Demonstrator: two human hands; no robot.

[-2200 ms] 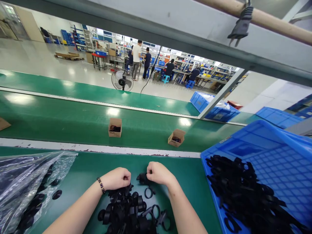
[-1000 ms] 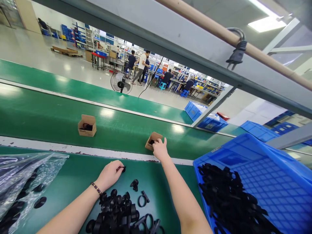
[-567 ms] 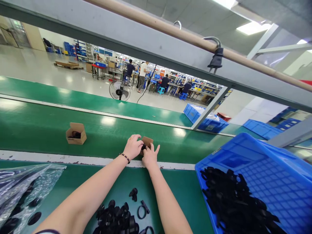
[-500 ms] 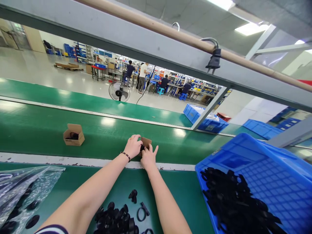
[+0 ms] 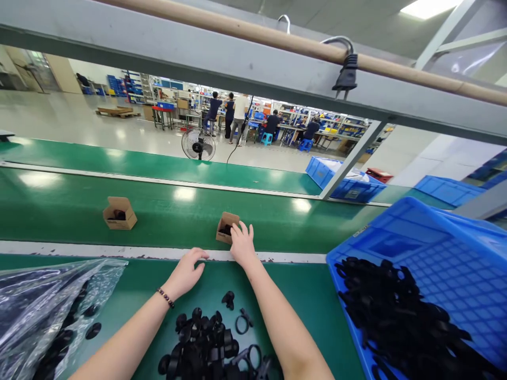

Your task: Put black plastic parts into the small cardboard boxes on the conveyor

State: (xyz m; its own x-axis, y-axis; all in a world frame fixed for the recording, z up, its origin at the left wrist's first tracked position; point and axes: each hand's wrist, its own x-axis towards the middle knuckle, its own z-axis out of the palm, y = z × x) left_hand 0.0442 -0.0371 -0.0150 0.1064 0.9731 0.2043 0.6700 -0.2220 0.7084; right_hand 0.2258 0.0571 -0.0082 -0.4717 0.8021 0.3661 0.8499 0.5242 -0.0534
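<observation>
I have the right hand [image 5: 242, 243] at the right edge of an open cardboard box [image 5: 222, 237], fingers spread; from here I can't tell whether they touch it. The box sits on the green belt [image 5: 158, 221] with black parts inside. My left hand [image 5: 186, 272] is loosely open with nothing in its grasp, beyond a pile of black plastic parts [image 5: 206, 343] on the bench [image 5: 304, 301].

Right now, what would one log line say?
left hand: open, nothing visibly held | right hand: fingers spread, at right carton | carton: open, dark contents | black parts: heaped on bench
</observation>
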